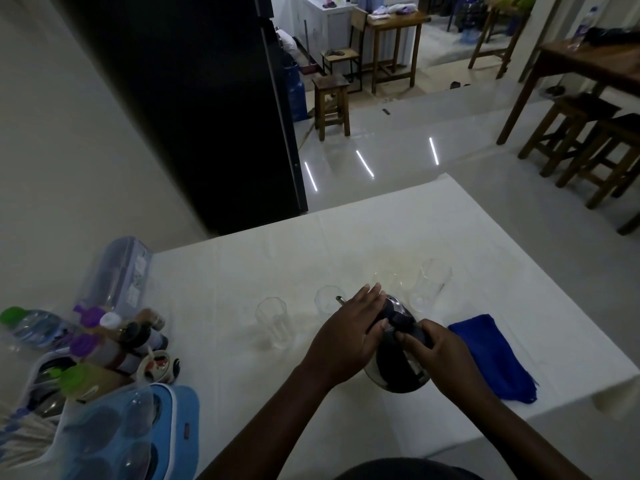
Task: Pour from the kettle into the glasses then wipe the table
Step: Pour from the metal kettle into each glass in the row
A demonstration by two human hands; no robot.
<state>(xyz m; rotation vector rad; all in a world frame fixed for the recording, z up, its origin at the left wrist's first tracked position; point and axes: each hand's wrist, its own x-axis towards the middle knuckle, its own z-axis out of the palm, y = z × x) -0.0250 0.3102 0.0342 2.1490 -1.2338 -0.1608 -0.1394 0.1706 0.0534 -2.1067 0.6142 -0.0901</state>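
A dark metal kettle (398, 367) stands on the white table (242, 271), tilted a little toward the far side. My right hand (441, 355) grips its black handle. My left hand (349, 332) lies flat against the kettle's left side and lid, fingers together. Several clear glasses stand in a row beyond the kettle: one at the left (272, 322), one just past my left hand (327, 299), one partly hidden behind the kettle (389, 280), one at the right (433, 282). A folded blue cloth (491, 358) lies to the right of the kettle.
Bottles and jars (114, 341) crowd the table's left edge, with a clear plastic container (117, 275) and a blue egg tray (114, 434) near me. A dark fridge (207, 116) stands beyond the table. Wooden stools (332, 105) and tables fill the room behind.
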